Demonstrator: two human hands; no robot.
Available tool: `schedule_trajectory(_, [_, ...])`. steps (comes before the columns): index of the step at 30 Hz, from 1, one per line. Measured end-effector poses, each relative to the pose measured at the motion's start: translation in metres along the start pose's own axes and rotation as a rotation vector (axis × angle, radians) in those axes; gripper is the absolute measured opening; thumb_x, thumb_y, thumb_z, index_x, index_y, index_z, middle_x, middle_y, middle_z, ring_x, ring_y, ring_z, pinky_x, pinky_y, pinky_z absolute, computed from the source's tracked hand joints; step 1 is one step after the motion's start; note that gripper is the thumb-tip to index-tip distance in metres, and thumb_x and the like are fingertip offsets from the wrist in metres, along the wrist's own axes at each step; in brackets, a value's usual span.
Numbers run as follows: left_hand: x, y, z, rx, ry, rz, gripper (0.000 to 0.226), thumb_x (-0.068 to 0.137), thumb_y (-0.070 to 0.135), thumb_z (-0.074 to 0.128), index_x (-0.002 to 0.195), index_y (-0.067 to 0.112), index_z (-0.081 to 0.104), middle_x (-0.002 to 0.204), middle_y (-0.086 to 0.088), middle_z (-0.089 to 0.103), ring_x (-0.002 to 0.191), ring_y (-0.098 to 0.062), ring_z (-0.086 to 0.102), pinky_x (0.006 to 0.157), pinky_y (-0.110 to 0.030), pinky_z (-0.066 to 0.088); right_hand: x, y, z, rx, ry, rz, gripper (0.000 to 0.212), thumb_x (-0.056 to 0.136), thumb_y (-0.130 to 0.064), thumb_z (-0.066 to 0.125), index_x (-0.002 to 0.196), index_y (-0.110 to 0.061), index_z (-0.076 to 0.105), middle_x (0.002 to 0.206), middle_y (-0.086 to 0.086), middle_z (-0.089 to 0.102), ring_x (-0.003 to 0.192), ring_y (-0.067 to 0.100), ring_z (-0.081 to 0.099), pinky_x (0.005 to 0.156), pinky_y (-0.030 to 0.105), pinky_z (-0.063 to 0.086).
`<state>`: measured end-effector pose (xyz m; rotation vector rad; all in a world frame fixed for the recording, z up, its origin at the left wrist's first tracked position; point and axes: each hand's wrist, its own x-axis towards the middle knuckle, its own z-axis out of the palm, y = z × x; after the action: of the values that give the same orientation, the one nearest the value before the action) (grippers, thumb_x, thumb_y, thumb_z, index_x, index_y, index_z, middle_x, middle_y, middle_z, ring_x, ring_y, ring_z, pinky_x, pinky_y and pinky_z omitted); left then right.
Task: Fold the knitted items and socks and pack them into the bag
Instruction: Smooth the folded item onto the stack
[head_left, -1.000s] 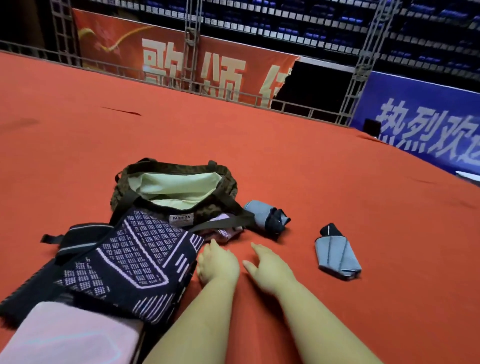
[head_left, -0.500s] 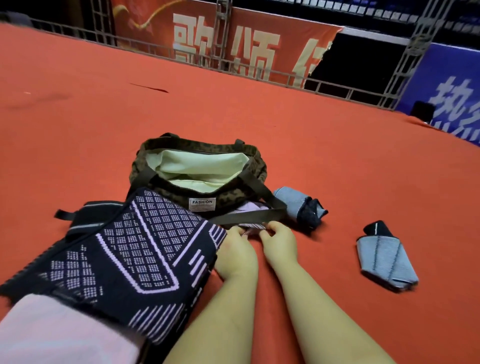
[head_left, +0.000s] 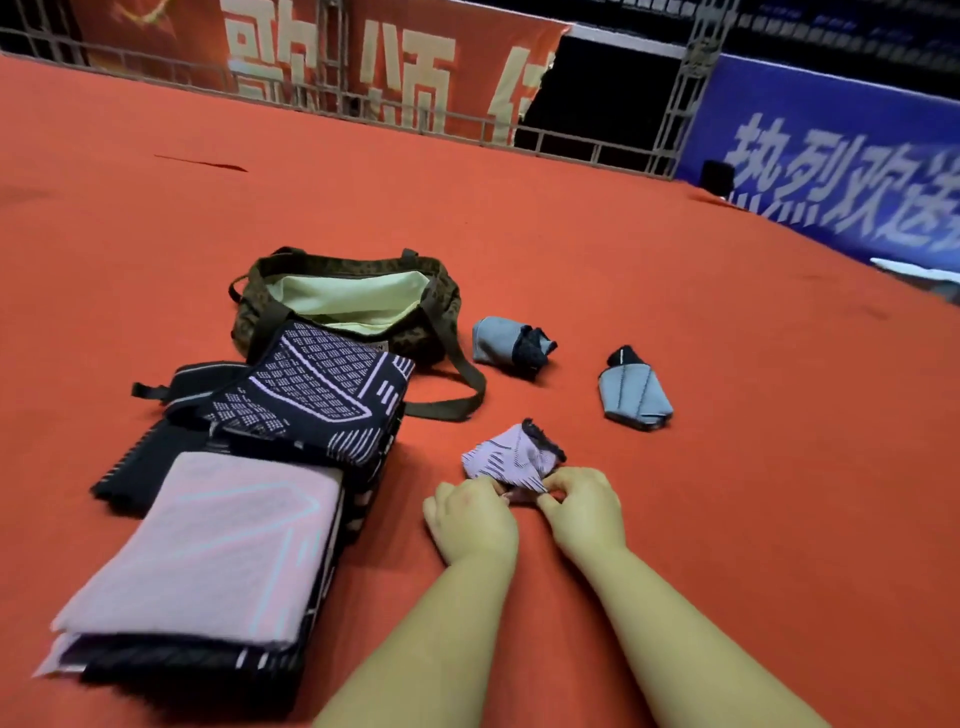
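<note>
**Pinching a pink sock on the red floor**

Both hands low on the red floor (head_left: 675, 312), side by side. Left hand (head_left: 475, 519) and right hand (head_left: 587, 512) each curled, fingertips pinching the near edge of a small pink sock (head_left: 511, 457) with a dark cuff. Sock bunched, lying on the floor just beyond the fingers.

To the left, a stack of folded knits: pink knit (head_left: 208, 551) nearest, on top of dark layers; patterned knit (head_left: 311, 400), dark with pale lines, behind it and leaning against the bag. Stack just beside the left hand, not touching.

Bag (head_left: 249, 317) behind the stack, mouth open, pale green lining showing, no contents visible from here. One strap (head_left: 462, 395) trailing over the floor toward the pink sock, apart from it.

Right of the bag, a rolled grey sock (head_left: 498, 340) with a dark end. Farther right, a folded grey sock (head_left: 634, 395), flat. Both well apart from the hands.

Beyond the floor edge, a railing (head_left: 363, 111), a red banner (head_left: 337, 57) and a blue banner (head_left: 831, 166).
</note>
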<state>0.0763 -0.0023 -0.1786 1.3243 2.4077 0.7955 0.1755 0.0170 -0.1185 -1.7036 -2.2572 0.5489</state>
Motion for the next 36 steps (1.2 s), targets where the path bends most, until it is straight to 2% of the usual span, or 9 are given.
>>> schedule_trajectory(3, [-0.038,0.000,-0.016,0.018,-0.034,-0.002,0.022,0.093,0.036,0.052,0.109,0.030,0.065,0.117,0.005,0.064,0.118,-0.018,0.045,0.093,-0.031,0.027,-0.030,0.030,0.017,0.034,0.097,0.072,0.020,0.086,-0.024,0.062,0.102,-0.018,0.072,0.127,0.001,0.057,0.126,0.021,0.042,0.101,0.029,0.033])
schedule_trajectory(7, [-0.067,-0.014,-0.036,-0.075,-0.112,-0.018,0.016,0.089,0.040,0.058,0.100,0.032,0.067,0.111,0.007,0.067,0.116,-0.018,0.051,0.092,-0.032,0.030,-0.077,0.038,0.020,0.234,0.234,0.033,0.004,0.080,-0.028,0.071,0.079,-0.029,0.068,0.139,-0.001,0.045,0.136,0.017,0.029,0.107,0.028,0.025])
schedule_trajectory(13, [-0.100,-0.034,-0.058,-0.164,-0.177,-0.016,0.011,0.088,0.033,0.057,0.099,0.031,0.060,0.112,0.005,0.066,0.115,-0.021,0.054,0.094,-0.031,0.033,-0.122,0.034,0.023,0.746,0.281,0.028,0.023,0.082,-0.014,0.071,0.071,-0.013,0.051,0.071,-0.005,0.055,0.064,-0.001,0.049,0.063,0.015,0.037])
schedule_trajectory(17, [-0.115,-0.038,-0.067,-0.506,-0.190,-0.051,0.033,0.088,0.018,0.050,0.119,0.026,0.041,0.102,0.001,0.063,0.110,-0.026,0.058,0.099,-0.038,0.040,-0.124,0.030,0.025,0.898,0.319,0.160,0.008,0.090,-0.016,0.061,0.096,-0.013,0.057,0.076,-0.007,0.063,0.071,0.001,0.058,0.063,0.004,0.041])
schedule_trajectory(19, [-0.122,-0.034,-0.071,-0.534,-0.221,-0.032,0.045,0.091,0.025,0.047,0.133,0.028,0.032,0.112,-0.002,0.061,0.112,-0.027,0.056,0.099,-0.035,0.039,-0.125,0.028,0.024,0.905,0.330,0.200,0.013,0.095,-0.015,0.054,0.085,-0.013,0.062,0.073,-0.007,0.060,0.067,0.004,0.053,0.059,0.007,0.040])
schedule_trajectory(24, [-0.132,-0.025,-0.065,-0.756,-0.185,-0.016,0.016,0.084,0.032,0.066,0.091,0.019,0.058,0.083,0.002,0.059,0.078,-0.018,0.055,0.070,-0.027,0.040,-0.127,0.027,0.021,1.043,0.354,0.406,0.013,0.090,-0.008,0.058,0.084,-0.012,0.070,0.091,0.008,0.071,0.085,0.017,0.063,0.082,0.031,0.049])
schedule_trajectory(30, [-0.129,-0.020,-0.065,-1.044,-0.124,0.014,0.030,0.078,-0.017,0.053,0.079,0.013,0.051,0.064,0.002,0.049,0.047,0.003,0.041,0.048,-0.012,0.033,-0.129,0.017,0.006,1.294,0.177,0.445,0.007,0.083,-0.008,0.067,0.090,-0.011,0.067,0.079,0.008,0.067,0.066,0.017,0.061,0.055,0.024,0.047])
schedule_trajectory(32, [-0.127,-0.020,-0.065,-0.984,-0.155,0.021,0.033,0.076,-0.017,0.051,0.082,0.016,0.051,0.073,0.000,0.050,0.054,0.002,0.045,0.054,-0.014,0.036,-0.129,0.013,0.005,1.236,0.290,0.382,0.008,0.076,-0.007,0.072,0.079,-0.011,0.067,0.070,0.008,0.063,0.065,0.018,0.056,0.055,0.026,0.044])
schedule_trajectory(36, [-0.128,-0.024,-0.061,-0.636,-0.010,0.068,0.024,0.077,0.022,0.068,0.094,0.028,0.054,0.115,0.003,0.044,0.106,-0.013,0.047,0.098,-0.029,0.034,-0.131,0.008,0.002,0.744,0.488,0.167,0.007,0.080,-0.011,0.071,0.083,-0.017,0.070,0.077,-0.006,0.067,0.077,0.014,0.059,0.064,0.013,0.042])
